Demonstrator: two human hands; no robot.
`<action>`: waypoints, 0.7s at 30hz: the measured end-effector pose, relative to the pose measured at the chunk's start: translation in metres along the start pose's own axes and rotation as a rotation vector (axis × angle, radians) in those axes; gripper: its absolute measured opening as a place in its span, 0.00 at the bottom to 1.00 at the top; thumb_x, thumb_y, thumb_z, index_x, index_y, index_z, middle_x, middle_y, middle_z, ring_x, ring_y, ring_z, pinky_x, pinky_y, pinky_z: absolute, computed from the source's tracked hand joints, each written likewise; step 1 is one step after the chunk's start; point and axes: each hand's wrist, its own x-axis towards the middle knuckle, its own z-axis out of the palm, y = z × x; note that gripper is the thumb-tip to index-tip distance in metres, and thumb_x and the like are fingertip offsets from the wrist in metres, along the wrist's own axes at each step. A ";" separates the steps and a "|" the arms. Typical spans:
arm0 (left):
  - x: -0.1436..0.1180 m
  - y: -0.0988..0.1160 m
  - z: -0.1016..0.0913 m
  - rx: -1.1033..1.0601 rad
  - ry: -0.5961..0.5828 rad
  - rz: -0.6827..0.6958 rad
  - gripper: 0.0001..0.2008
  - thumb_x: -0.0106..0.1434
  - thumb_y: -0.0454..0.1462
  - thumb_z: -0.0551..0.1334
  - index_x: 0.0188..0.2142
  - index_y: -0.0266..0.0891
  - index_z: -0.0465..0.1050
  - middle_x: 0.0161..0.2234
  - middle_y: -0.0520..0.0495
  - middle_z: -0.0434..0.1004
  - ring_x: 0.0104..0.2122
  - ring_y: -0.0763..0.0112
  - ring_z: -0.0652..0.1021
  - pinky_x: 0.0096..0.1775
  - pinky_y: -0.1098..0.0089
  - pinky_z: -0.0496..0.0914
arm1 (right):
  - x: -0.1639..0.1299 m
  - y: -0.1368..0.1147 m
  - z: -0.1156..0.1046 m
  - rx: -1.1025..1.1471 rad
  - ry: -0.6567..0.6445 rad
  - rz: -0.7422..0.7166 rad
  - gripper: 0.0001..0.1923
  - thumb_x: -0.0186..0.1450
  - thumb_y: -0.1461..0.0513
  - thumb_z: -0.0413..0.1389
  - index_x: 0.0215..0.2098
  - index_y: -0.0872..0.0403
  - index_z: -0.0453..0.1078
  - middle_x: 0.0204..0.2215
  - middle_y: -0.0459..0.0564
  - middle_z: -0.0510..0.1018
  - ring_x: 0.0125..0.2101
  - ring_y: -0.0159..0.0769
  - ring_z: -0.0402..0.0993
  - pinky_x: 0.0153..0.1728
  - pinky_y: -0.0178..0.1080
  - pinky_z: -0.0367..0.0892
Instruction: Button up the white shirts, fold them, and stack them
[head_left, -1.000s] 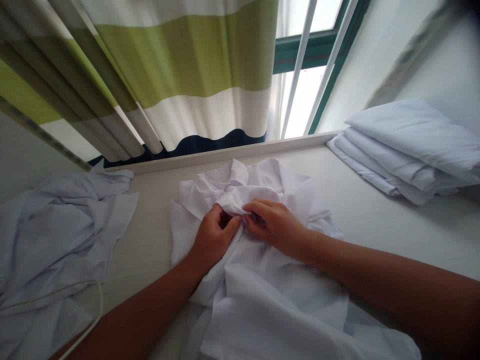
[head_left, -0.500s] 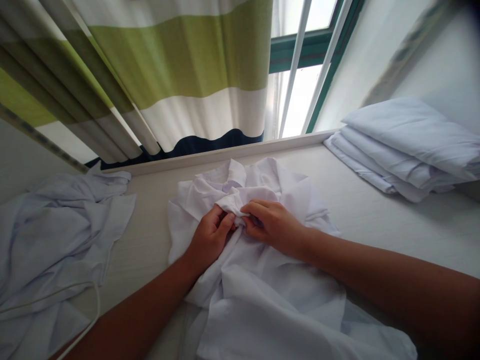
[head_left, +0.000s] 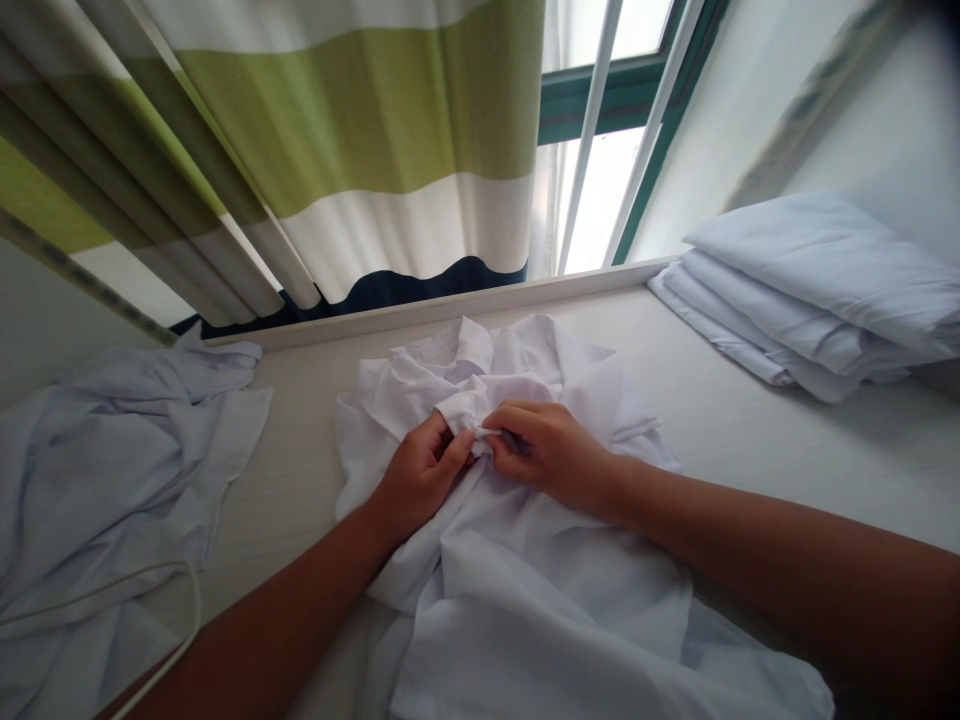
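Spreading toward me, the white shirt (head_left: 517, 610) is lying rumpled mid-tabletop (head_left: 292, 470). White cable (head_left: 197, 600) is curving beside my left forearm (head_left: 300, 610); crumpled white garments (head_left: 120, 450) are lying left. Farther up, my left hand (head_left: 424, 465) is holding a bunched fold of the shirt, thumb on top; my right hand (head_left: 551, 450) is pinching the same fold from the other side, fingertips close together. Collar (head_left: 474, 348) is sitting just beyond. Folded white stack (head_left: 825, 280) is resting far right. Behind, striped curtain (head_left: 360, 110) is hanging beside the green window frame (head_left: 634, 97).
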 end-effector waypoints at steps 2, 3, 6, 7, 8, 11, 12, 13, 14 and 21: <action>0.000 0.000 -0.001 0.014 -0.026 0.015 0.18 0.66 0.48 0.62 0.48 0.38 0.74 0.37 0.47 0.80 0.36 0.65 0.78 0.37 0.71 0.72 | 0.001 0.001 0.000 0.024 0.000 0.021 0.04 0.64 0.66 0.54 0.33 0.54 0.71 0.25 0.44 0.72 0.25 0.30 0.65 0.30 0.33 0.60; 0.000 -0.001 -0.002 0.030 -0.032 0.025 0.18 0.66 0.47 0.62 0.48 0.38 0.74 0.37 0.47 0.80 0.37 0.64 0.78 0.38 0.70 0.72 | 0.001 0.001 0.000 0.033 0.001 0.028 0.04 0.64 0.66 0.54 0.32 0.54 0.71 0.24 0.44 0.72 0.25 0.29 0.64 0.29 0.33 0.60; 0.000 -0.002 -0.003 0.099 -0.025 0.042 0.15 0.66 0.47 0.62 0.44 0.38 0.74 0.37 0.47 0.79 0.38 0.63 0.78 0.39 0.69 0.72 | 0.001 0.004 0.000 0.046 -0.009 0.026 0.04 0.63 0.67 0.55 0.32 0.54 0.71 0.24 0.43 0.72 0.25 0.29 0.65 0.29 0.33 0.59; 0.000 -0.002 -0.004 0.120 -0.019 0.044 0.15 0.66 0.47 0.62 0.43 0.38 0.74 0.36 0.47 0.79 0.37 0.64 0.78 0.39 0.69 0.72 | 0.001 0.005 0.000 0.048 -0.016 0.024 0.04 0.62 0.67 0.55 0.32 0.54 0.71 0.24 0.43 0.72 0.25 0.29 0.65 0.29 0.33 0.59; 0.000 -0.003 -0.004 0.138 -0.013 0.044 0.14 0.66 0.47 0.62 0.41 0.38 0.74 0.34 0.48 0.78 0.36 0.64 0.78 0.38 0.69 0.72 | 0.001 0.005 0.000 0.051 -0.022 0.023 0.04 0.62 0.67 0.55 0.32 0.54 0.71 0.24 0.43 0.72 0.25 0.29 0.65 0.30 0.33 0.59; 0.000 -0.003 -0.005 0.176 -0.016 0.045 0.14 0.66 0.48 0.61 0.40 0.39 0.74 0.31 0.49 0.77 0.33 0.65 0.77 0.37 0.69 0.72 | 0.002 0.005 0.000 0.061 -0.036 0.035 0.03 0.62 0.67 0.56 0.31 0.54 0.71 0.24 0.42 0.71 0.25 0.29 0.64 0.30 0.33 0.59; 0.000 -0.003 -0.005 0.190 -0.024 0.048 0.14 0.66 0.48 0.60 0.40 0.39 0.73 0.31 0.49 0.76 0.32 0.65 0.76 0.36 0.69 0.71 | 0.002 0.005 -0.001 0.066 -0.039 0.043 0.03 0.62 0.66 0.56 0.31 0.54 0.71 0.23 0.42 0.71 0.25 0.29 0.63 0.30 0.33 0.59; 0.000 -0.003 -0.005 0.204 -0.031 0.052 0.14 0.67 0.48 0.60 0.40 0.39 0.73 0.31 0.49 0.76 0.32 0.66 0.76 0.36 0.69 0.71 | 0.003 0.005 -0.001 0.071 -0.040 0.053 0.03 0.62 0.66 0.56 0.30 0.54 0.71 0.23 0.42 0.71 0.24 0.29 0.63 0.29 0.33 0.58; 0.000 -0.003 -0.006 0.215 -0.035 0.057 0.14 0.68 0.48 0.59 0.40 0.39 0.73 0.32 0.49 0.76 0.32 0.66 0.76 0.36 0.69 0.71 | 0.003 0.005 -0.001 0.077 -0.042 0.062 0.04 0.62 0.66 0.56 0.30 0.54 0.71 0.22 0.42 0.70 0.24 0.29 0.63 0.29 0.33 0.58; 0.000 -0.002 -0.007 0.298 -0.043 0.110 0.14 0.67 0.47 0.59 0.39 0.39 0.72 0.30 0.50 0.76 0.32 0.66 0.76 0.35 0.69 0.71 | 0.003 0.008 -0.002 0.133 -0.075 0.083 0.04 0.61 0.67 0.56 0.30 0.54 0.72 0.21 0.41 0.69 0.23 0.28 0.62 0.28 0.32 0.57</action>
